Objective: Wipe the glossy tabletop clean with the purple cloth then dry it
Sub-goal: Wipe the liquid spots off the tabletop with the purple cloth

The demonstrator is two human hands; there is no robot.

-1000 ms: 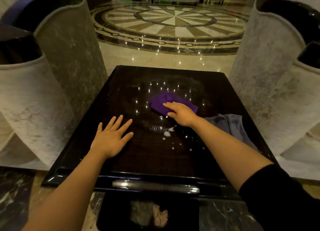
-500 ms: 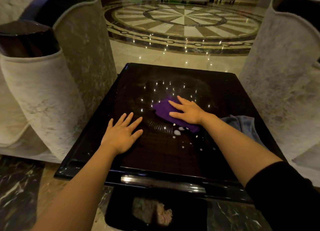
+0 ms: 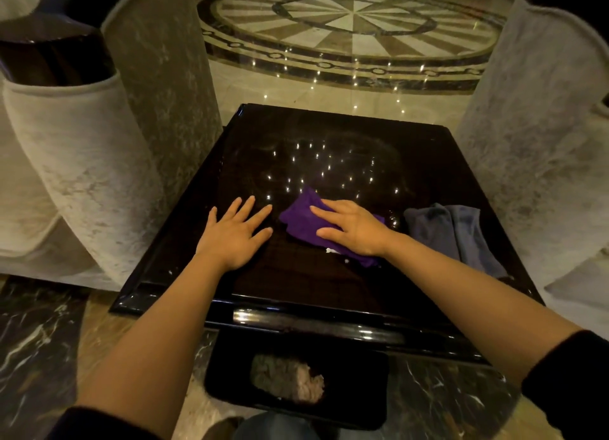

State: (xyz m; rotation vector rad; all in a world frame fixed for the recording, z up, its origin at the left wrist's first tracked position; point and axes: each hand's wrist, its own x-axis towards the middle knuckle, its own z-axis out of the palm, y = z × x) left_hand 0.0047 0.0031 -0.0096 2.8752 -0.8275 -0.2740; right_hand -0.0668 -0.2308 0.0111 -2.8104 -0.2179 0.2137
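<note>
The glossy black tabletop [image 3: 296,149] fills the middle of the head view and mirrors ceiling lights. A crumpled purple cloth [image 3: 301,220] lies near its centre. My right hand [image 3: 354,227] presses flat on the cloth, fingers spread and pointing left. A small white spot of foam [image 3: 329,250] shows at the cloth's near edge. My left hand [image 3: 235,233] rests flat on the bare table just left of the cloth, fingers apart and holding nothing.
A folded grey-blue cloth [image 3: 454,228] lies on the table's right side. Pale velvet armchairs [image 3: 99,163] [image 3: 540,149] flank the table closely on both sides. A dark lower shelf [image 3: 296,380] sits below the near edge. Patterned marble floor [image 3: 356,24] lies beyond.
My right hand has drawn the purple cloth toward me and left over the white droplets, most of which are now covered. My left hand stayed flat on the table.
</note>
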